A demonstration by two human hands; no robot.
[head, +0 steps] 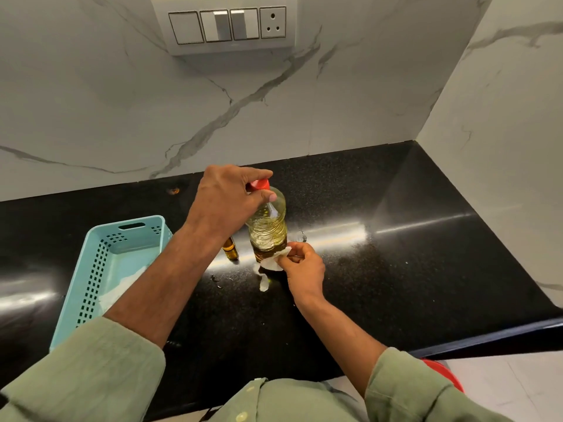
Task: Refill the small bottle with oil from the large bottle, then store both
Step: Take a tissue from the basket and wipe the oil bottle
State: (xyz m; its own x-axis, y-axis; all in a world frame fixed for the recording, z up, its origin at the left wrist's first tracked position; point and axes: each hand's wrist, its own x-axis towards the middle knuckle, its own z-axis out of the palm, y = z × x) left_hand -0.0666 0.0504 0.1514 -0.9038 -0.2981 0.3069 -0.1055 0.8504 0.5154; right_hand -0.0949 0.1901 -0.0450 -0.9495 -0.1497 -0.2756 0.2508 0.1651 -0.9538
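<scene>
Right now the person is standing at a black speckled countertop [396, 269] with the large bottle [268, 226] upright near its middle, clear plastic with yellow oil showing through its ribbed wall. Their left hand [227, 202] is reaching over from the left and gripping the bottle's top, thumb and forefinger curling around the red cap [259, 184] while the other fingers are folding in behind it. Their right hand [303, 269] is working low at the bottle's base, fingertips pinching a piece of white tissue [272, 263] and pressing it against the lower wall of the bottle; a strip of that tissue is trailing down onto the counter toward the camera. Just left of the large bottle, the small bottle [230, 249] is standing on the counter, amber in colour and mostly hidden behind the left forearm, so whether it is capped cannot be told. Farther left, a light blue perforated basket [100, 269] is sitting on the counter with something pale, possibly a paper or cloth, lying inside it. Both forearms are emerging from rolled green sleeves [100, 370]. Behind the counter, a marble-patterned wall is carrying a switch panel [227, 25].
</scene>
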